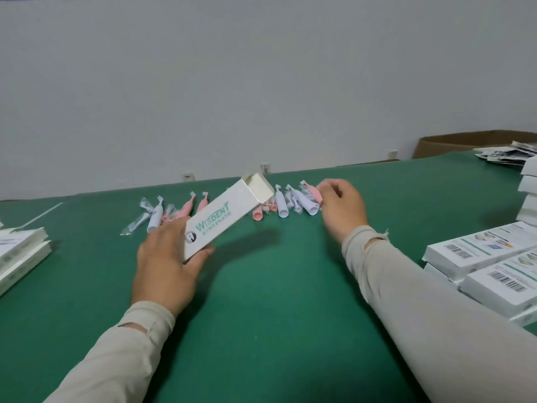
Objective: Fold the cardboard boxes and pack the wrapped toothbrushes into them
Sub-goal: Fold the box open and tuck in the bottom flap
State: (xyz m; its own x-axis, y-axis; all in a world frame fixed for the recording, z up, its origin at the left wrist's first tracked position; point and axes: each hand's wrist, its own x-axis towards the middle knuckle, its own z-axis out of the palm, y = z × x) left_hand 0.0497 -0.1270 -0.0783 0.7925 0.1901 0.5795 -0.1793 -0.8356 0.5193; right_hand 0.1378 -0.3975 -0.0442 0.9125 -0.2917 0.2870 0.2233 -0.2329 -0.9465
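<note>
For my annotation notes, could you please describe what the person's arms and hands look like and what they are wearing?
Both arms are covered by long, light beige sleeves: the left sleeve and the right sleeve. Each ends in a snug cuff at the wrist, and the right cuff has a frayed thread sticking up. The left hand and right hand are bare: no gloves, rings or watch are visible.

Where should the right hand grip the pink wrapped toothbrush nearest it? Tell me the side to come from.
Grip the pink wrapped toothbrush at its thicker handle end, coming from above and the right, where the right hand already is. White brushes crowd its left side, so the right flank looks freest, though blur hides the exact contact.
</note>
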